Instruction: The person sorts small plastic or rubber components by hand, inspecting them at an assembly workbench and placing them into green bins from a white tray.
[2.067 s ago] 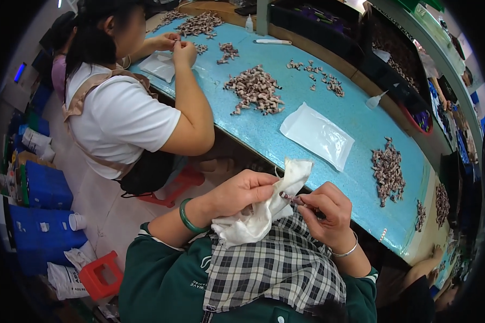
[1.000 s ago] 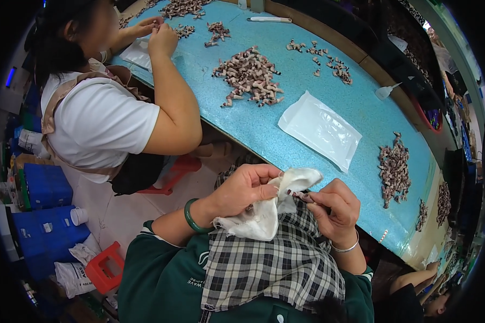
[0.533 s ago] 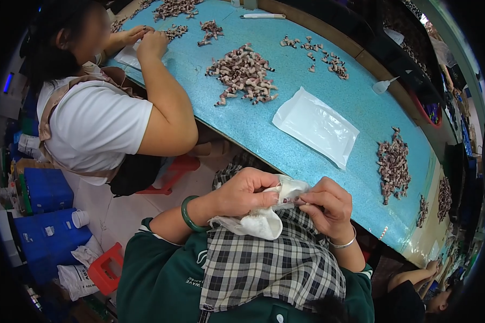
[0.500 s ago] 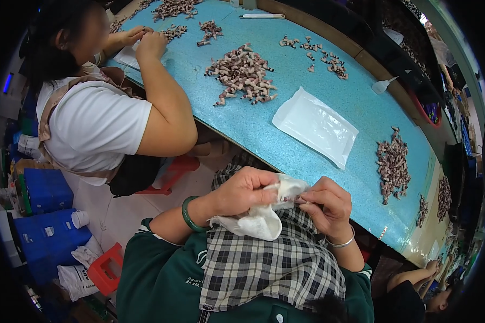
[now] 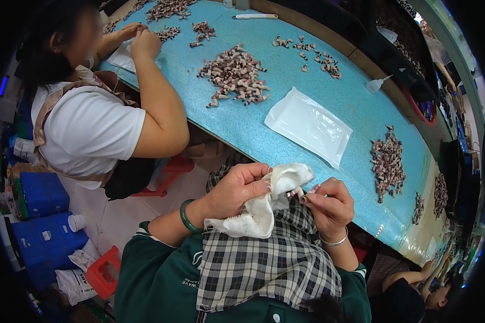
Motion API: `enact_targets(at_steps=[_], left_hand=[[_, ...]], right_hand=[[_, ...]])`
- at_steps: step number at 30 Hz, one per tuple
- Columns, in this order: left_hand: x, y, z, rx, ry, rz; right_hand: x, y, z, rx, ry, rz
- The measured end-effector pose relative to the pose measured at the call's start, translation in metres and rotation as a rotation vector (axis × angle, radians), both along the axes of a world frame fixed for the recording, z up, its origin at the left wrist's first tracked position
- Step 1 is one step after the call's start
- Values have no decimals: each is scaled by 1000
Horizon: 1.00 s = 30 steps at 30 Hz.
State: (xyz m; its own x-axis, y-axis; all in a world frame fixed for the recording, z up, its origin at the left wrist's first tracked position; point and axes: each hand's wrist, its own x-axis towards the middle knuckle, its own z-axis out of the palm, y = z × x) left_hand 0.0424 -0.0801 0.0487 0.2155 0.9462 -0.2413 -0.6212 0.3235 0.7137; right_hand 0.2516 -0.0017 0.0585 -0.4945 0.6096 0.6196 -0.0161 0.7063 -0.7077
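My left hand (image 5: pixel 236 188) is closed on a crumpled white cloth (image 5: pixel 258 216) with a frayed edge, held above my lap. Part of the cloth stands up over the fingers and part hangs below. At its right side shows a small pale-and-dark moulded piece (image 5: pixel 296 192), pinched in the fingertips of my right hand (image 5: pixel 331 205). Its exact shape is too small to make out. Beyond my hands, a white plastic packet (image 5: pixel 309 128) lies flat on the blue table (image 5: pixel 253 133). A large heap of similar small pieces (image 5: pixel 233 75) lies farther back.
Another heap of darker pieces (image 5: pixel 388 164) lies at the right. A small white squeeze bottle (image 5: pixel 377 84) and a white pen-like tool (image 5: pixel 256 16) are near the far edge. A co-worker (image 5: pixel 91 118) sits at my left. Blue bins (image 5: pixel 48 237) and a red stool (image 5: pixel 103 273) stand on the floor.
My right fingers have drawn slightly away from the cloth, so more of the small piece shows. The upper part of the cloth has lifted and spread.
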Motion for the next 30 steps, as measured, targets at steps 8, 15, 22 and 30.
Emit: enact_targets(at_steps=[8,15,22,30], left_hand=[[-2,1,0,57,63,-117],[1,5,3,110,220,-191],[1,5,-5,77,225,-175],[8,3,-4,-23,66,-19]], right_hand=[[0,0,1,142,-71,1],[-2,2,-1,240,-132,14],[-2,2,-4,253,-145,10],[0,-1,-12,100,-55,-26]])
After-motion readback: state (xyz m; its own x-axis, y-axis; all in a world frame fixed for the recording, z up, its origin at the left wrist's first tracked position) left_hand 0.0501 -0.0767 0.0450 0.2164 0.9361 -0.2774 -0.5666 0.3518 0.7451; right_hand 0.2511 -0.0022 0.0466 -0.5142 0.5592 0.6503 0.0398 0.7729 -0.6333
